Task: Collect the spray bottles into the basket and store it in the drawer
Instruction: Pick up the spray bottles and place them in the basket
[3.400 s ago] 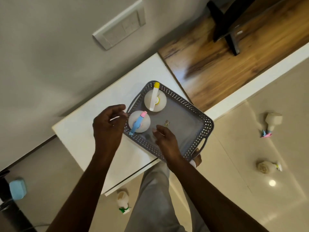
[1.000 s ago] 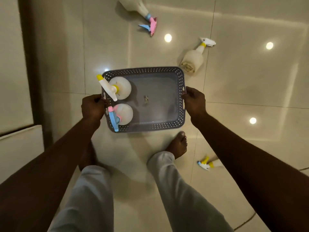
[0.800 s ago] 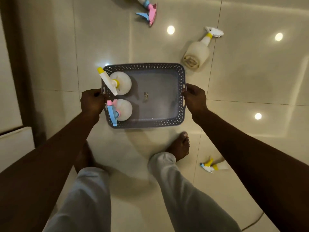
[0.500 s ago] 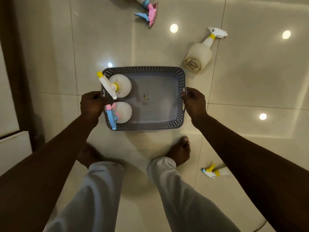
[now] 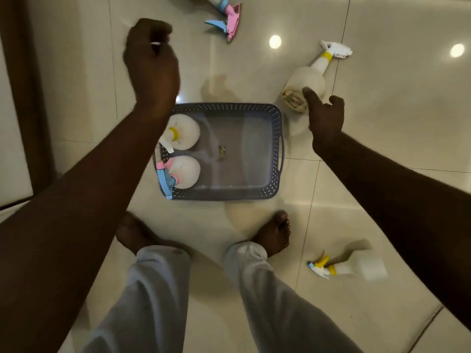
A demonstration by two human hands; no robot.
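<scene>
We see a glossy cream tiled floor with thin grout lines and bright round light reflections. Two bare feet and light grey trouser legs occupy the lower frame. A dark vertical strip borders the left edge.

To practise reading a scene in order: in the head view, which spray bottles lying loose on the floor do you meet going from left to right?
Pink-and-blue-triggered spray bottle → white bottle with white trigger and yellow collar → yellow-and-blue-triggered bottle.

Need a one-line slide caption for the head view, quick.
Basket on floor holds two spray bottles; right hand reaches for a third.
</scene>
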